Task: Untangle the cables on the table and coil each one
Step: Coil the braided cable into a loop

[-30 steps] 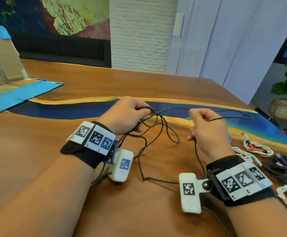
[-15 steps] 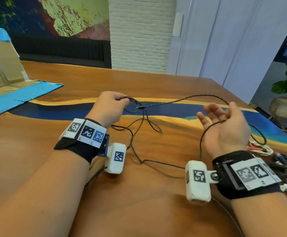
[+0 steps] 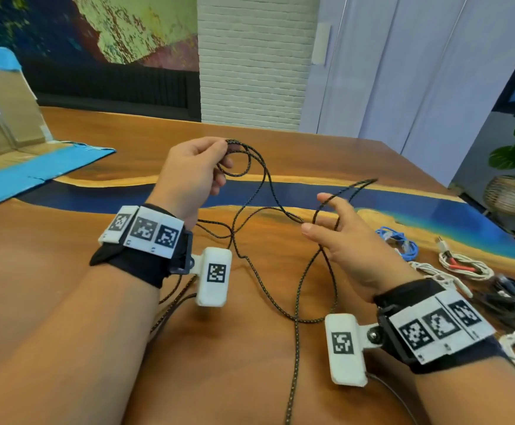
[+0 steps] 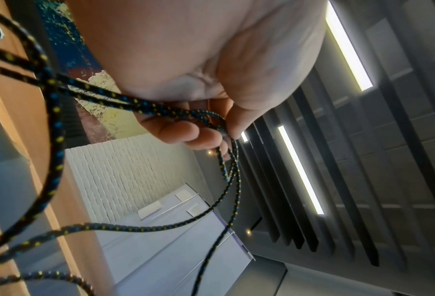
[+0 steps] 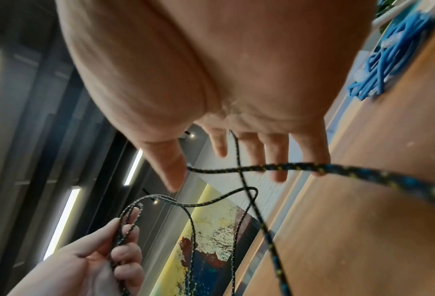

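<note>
Above bare table (image 3: pixel 66 256), braided cable (image 3: pixel 264 191)

Black braided cable (image 3: pixel 251 265) flecked with yellow and blue. Warm brown wooden table (image 3: pixel 51 265) crossed by a deep blue band edged in yellow; bright blue coiled cable (image 3: pixel 401 242), white cable bundle with red (image 3: pixel 464 266). White wrist tags (image 3: pixel 144 231) printed with black square codes.
</note>
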